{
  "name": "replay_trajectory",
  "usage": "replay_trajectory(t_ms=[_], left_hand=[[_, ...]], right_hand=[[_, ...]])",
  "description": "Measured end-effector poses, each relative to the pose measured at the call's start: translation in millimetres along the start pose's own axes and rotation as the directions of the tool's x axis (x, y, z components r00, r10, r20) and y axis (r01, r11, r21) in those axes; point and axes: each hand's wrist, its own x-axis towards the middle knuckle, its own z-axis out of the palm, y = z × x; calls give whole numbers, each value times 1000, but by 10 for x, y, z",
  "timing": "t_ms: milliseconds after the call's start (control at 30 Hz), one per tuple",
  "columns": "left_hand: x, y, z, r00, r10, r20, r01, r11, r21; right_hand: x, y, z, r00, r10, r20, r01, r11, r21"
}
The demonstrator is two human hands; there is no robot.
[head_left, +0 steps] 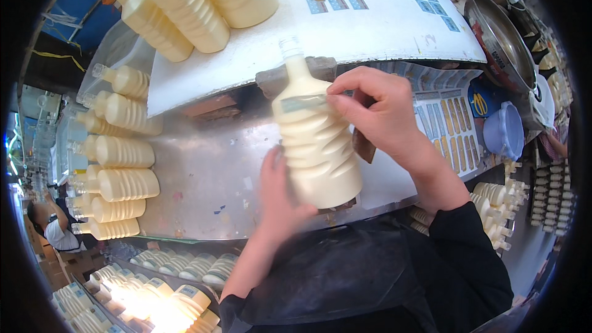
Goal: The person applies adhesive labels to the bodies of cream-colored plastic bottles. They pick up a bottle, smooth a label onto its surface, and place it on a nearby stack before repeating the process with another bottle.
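A cream ribbed bottle (pixel 320 154) with a clear threaded neck leans back, its upper part against a grey block (pixel 271 80). Across its shoulder runs a greyish-green, partly see-through label strip (pixel 301 104). Thumb and forefinger of my right hand (pixel 379 105) pinch the right end of that strip at the bottle's edge. My left hand (pixel 277 191) is at the lower left side of the bottle, fingers and thumb apart and smeared by motion. Whether it touches the bottle I cannot tell.
Cream bottles (pixel 127 151) lie in a row on the left; larger ones (pixel 185 9) stand on the white board (pixel 394 31). Label sheets (pixel 453 123), a lilac bucket (pixel 504 131) and yellow-handled scissors (pixel 478 103) are at right. Several labelled bottles (pixel 185 265) fill trays at lower left.
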Motion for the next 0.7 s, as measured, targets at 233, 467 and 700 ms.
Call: replay_trajectory(t_ms=[233, 467, 700], left_hand=[[-67, 21, 223, 988, 88, -130, -70, 988, 137], [-17, 510, -50, 901, 379, -211, -276, 876, 397], [121, 504, 172, 848, 530, 9, -437, 689, 578]], right_hand=[[-28, -142, -351, 971, 203, -127, -205, 979, -5], [-85, 33, -913, 966, 184, -184, -219, 957, -190], [-44, 17, -1247, 956, 286, -62, -292, 935, -200]])
